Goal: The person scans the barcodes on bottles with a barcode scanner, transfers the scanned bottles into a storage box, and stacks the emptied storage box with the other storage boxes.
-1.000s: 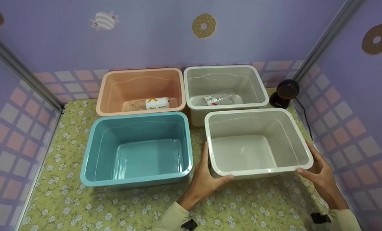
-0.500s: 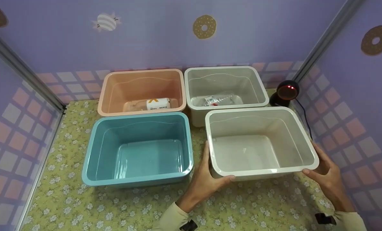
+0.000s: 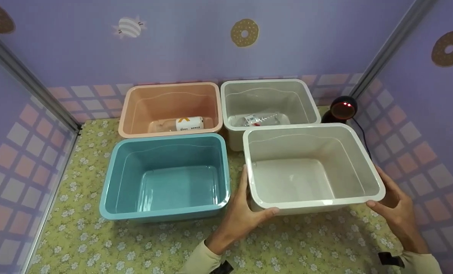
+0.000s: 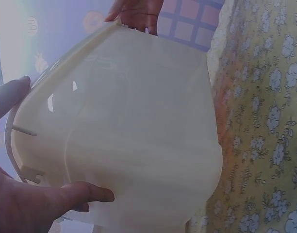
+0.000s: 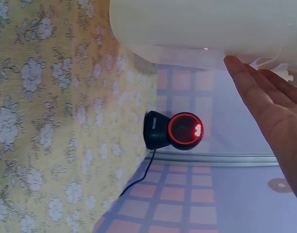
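Both hands hold a cream plastic bin [image 3: 306, 205] at its near corners. The left hand [image 3: 237, 215] has its fingers along the bin's left side and its thumb at the front rim. On the opposite side, the right hand [image 3: 396, 213] keeps its thumb at the front right corner and its fingers under the rim. Nothing lies inside the bin. Its outer wall [image 4: 139, 111] fills the left wrist view, tilted over the flowered cloth. In the right wrist view, the fingers [image 5: 255, 85] touch the wall just below the rim.
A blue bin [image 3: 165, 212] stands to the left. Behind are an orange bin [image 3: 177, 101] holding a labelled bottle [image 3: 189, 123] and an off-white bin [image 3: 264, 99] holding a clear bottle [image 3: 264, 119]. A black scanner [image 5: 156, 130] with a cord stands at the back right corner.
The cream bin's right side has shifted right and its rim now appears larger, overlapping the rear bin's front. The right hand has moved right with it. Red lights came on in the scanner.
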`<state>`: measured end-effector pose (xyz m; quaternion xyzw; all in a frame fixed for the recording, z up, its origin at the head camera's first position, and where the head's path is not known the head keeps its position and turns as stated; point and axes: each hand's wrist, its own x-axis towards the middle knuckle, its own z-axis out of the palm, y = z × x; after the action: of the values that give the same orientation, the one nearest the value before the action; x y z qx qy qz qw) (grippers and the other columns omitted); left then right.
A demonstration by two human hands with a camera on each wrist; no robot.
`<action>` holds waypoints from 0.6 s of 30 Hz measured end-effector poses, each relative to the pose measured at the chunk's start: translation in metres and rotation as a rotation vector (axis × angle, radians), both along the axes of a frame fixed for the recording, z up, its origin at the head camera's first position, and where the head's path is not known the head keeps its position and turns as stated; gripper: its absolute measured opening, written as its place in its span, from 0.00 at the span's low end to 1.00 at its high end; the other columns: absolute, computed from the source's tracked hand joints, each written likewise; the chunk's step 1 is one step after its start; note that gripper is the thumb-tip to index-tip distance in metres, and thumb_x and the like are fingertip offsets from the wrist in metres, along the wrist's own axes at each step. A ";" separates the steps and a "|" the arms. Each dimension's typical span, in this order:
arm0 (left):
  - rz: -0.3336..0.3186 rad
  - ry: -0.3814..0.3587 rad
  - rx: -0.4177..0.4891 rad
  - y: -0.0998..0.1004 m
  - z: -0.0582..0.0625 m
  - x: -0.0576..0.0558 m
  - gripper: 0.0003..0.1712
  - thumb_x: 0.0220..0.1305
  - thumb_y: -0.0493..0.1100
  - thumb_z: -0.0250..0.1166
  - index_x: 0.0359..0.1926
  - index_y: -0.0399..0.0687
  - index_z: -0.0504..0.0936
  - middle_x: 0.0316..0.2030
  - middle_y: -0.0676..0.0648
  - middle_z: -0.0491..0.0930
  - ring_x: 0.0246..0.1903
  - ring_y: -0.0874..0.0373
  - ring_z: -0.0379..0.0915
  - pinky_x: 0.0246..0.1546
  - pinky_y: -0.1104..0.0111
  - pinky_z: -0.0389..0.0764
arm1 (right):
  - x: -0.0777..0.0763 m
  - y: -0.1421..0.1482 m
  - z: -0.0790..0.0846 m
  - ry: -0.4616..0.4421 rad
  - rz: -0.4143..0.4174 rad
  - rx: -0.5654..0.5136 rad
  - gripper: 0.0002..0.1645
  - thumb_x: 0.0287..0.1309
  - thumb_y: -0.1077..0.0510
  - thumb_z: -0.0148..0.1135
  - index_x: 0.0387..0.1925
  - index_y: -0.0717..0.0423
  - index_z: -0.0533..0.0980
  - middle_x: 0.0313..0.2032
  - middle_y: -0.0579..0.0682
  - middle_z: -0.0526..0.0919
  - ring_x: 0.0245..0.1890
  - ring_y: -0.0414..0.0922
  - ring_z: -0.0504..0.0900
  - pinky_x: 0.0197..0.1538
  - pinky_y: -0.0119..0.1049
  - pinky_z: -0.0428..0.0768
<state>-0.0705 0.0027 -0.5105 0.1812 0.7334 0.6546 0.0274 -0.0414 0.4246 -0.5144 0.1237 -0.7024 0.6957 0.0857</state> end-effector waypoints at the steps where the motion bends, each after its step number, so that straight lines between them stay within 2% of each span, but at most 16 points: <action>1: 0.003 0.005 -0.001 -0.001 0.002 0.001 0.79 0.61 0.53 0.86 0.90 0.42 0.34 0.83 0.31 0.59 0.67 0.46 0.78 0.66 0.50 0.82 | 0.000 0.000 0.001 0.013 0.004 -0.008 0.54 0.61 0.88 0.56 0.86 0.67 0.55 0.82 0.51 0.68 0.73 0.44 0.78 0.65 0.34 0.85; 4: -0.002 0.006 0.011 -0.004 0.010 0.001 0.79 0.61 0.52 0.86 0.90 0.43 0.34 0.82 0.32 0.61 0.64 0.48 0.80 0.64 0.52 0.84 | 0.000 -0.001 0.005 0.044 0.000 -0.023 0.54 0.59 0.89 0.57 0.85 0.70 0.56 0.81 0.53 0.71 0.71 0.45 0.80 0.64 0.33 0.85; 7: -0.016 -0.001 0.036 -0.009 0.018 0.002 0.78 0.62 0.51 0.86 0.90 0.42 0.34 0.80 0.31 0.63 0.63 0.49 0.81 0.62 0.55 0.86 | -0.001 -0.003 0.008 0.090 0.031 -0.061 0.53 0.58 0.90 0.55 0.84 0.75 0.55 0.81 0.57 0.70 0.72 0.47 0.79 0.65 0.33 0.85; 13: -0.044 0.002 0.085 -0.016 0.033 0.000 0.77 0.62 0.46 0.86 0.89 0.36 0.34 0.72 0.29 0.72 0.57 0.51 0.85 0.57 0.63 0.90 | 0.000 -0.006 0.019 0.118 0.045 -0.087 0.52 0.57 0.91 0.55 0.83 0.77 0.55 0.81 0.61 0.68 0.75 0.49 0.77 0.68 0.33 0.82; 18: -0.059 -0.018 0.092 -0.024 0.046 0.001 0.77 0.62 0.47 0.85 0.90 0.42 0.34 0.75 0.33 0.70 0.58 0.53 0.84 0.54 0.62 0.91 | 0.001 -0.009 0.031 0.128 0.029 -0.086 0.52 0.55 0.92 0.55 0.82 0.77 0.57 0.81 0.61 0.69 0.75 0.49 0.77 0.70 0.33 0.80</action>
<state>-0.0699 -0.0210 -0.4648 0.1979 0.6967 0.6881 0.0451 -0.0404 0.4154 -0.4838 0.1741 -0.6633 0.7169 0.1258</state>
